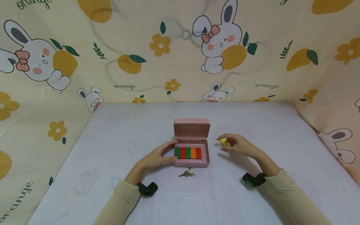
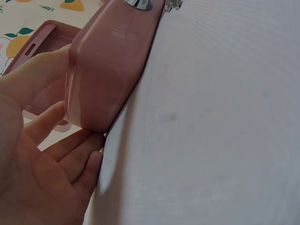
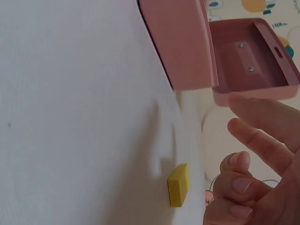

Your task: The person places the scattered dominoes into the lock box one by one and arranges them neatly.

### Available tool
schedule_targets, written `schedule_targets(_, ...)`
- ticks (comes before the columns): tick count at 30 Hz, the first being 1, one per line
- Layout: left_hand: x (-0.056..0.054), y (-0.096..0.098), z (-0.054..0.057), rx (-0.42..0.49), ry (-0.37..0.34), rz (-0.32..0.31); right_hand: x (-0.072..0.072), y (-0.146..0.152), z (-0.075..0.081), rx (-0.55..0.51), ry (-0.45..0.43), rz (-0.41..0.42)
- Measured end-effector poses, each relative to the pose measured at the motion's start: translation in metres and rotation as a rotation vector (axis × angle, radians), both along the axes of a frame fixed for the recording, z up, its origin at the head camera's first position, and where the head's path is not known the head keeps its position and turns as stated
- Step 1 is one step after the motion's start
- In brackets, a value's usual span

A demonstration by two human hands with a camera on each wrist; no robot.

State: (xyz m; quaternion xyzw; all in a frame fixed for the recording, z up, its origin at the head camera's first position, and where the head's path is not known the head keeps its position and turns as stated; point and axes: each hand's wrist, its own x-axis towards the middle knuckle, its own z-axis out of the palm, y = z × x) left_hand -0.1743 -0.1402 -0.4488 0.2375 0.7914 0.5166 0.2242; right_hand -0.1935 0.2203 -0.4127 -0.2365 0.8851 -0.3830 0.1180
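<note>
A pink metal cash box [image 1: 192, 164] stands with its lid [image 1: 192, 128] raised. Inside lies a row of several coloured blocks [image 1: 188, 153], green, red and orange. My left hand [image 1: 156, 157] grips the box's left end, thumb at the front corner and fingers toward the back; the left wrist view shows these fingers [image 2: 77, 157] against its side. To the right of the box, my right hand [image 1: 239, 145] hovers with thumb and forefinger apart. Below it a yellow block [image 3: 178, 187] sits on the table, apart from the fingers in the right wrist view.
Keys [image 1: 185, 173] hang from the lock [image 1: 192, 168] at the box's front. A whitish cloth covers the table [image 1: 84, 150]. Curtains printed with rabbits and oranges [image 1: 129, 64] enclose the back and sides. Each wrist wears a black camera band [image 1: 254, 179].
</note>
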Motion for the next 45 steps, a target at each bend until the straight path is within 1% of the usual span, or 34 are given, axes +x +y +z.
schedule_targets(5, 0.001, -0.001, 0.0, 0.003, 0.0, -0.007, -0.003, 0.004, -0.003, -0.004, -0.027, 0.003)
schedule_targets(14, 0.001, -0.001, 0.001, -0.005, -0.009, 0.0, -0.006, 0.011, 0.0, 0.023, -0.065, -0.003)
schedule_targets(22, 0.001, -0.001, 0.002, -0.017, -0.008, -0.004, -0.013, 0.018, -0.007, 0.021, -0.091, -0.001)
schedule_targets(39, 0.0, 0.0, 0.001, -0.014, -0.005, -0.007, -0.024, 0.027, -0.012, 0.044, -0.115, -0.02)
schedule_targets(45, 0.001, 0.0, 0.002, -0.013, -0.012, -0.002, -0.025, 0.029, -0.013, 0.058, -0.159, -0.012)
